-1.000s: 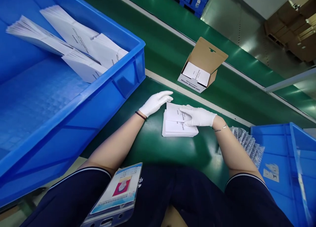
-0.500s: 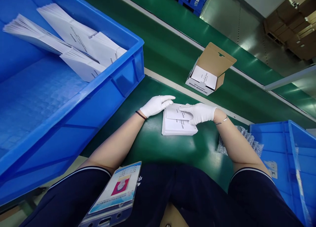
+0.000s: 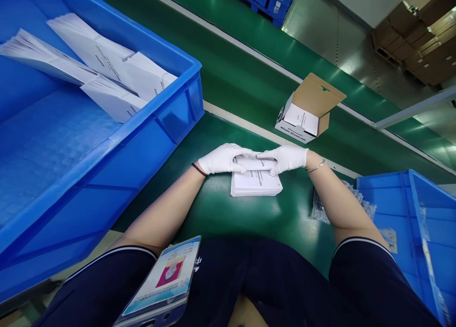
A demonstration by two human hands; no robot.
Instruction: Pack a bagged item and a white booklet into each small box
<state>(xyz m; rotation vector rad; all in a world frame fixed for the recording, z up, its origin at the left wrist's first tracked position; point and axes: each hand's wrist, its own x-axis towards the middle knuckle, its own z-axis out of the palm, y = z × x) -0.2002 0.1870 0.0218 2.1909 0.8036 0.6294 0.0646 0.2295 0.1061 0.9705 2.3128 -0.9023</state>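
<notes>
Both my hands wear white gloves. My left hand (image 3: 223, 158) and my right hand (image 3: 288, 159) grip the two ends of a white printed booklet (image 3: 254, 163), thumbs toward me and fingers on the far side. This booklet sits over the far part of a stack of white booklets (image 3: 256, 184) on the green work surface. Whether it is one booklet or a few is hidden by the gloves. Beyond my right hand stands an open printed carton (image 3: 295, 131), its brown lid raised, with a white booklet (image 3: 302, 118) inside.
A large blue bin (image 3: 149, 127) on the left holds several bundles of white booklets (image 3: 110, 99). On the right are bubble-wrapped packets (image 3: 320, 210) beside another blue bin (image 3: 384, 194). A pale rail (image 3: 245, 126) crosses the green table (image 3: 213, 213) behind my hands.
My left hand has closed on the left end of the top booklet, where before it only lay beside it with fingers extended. The view has shifted slightly.
</notes>
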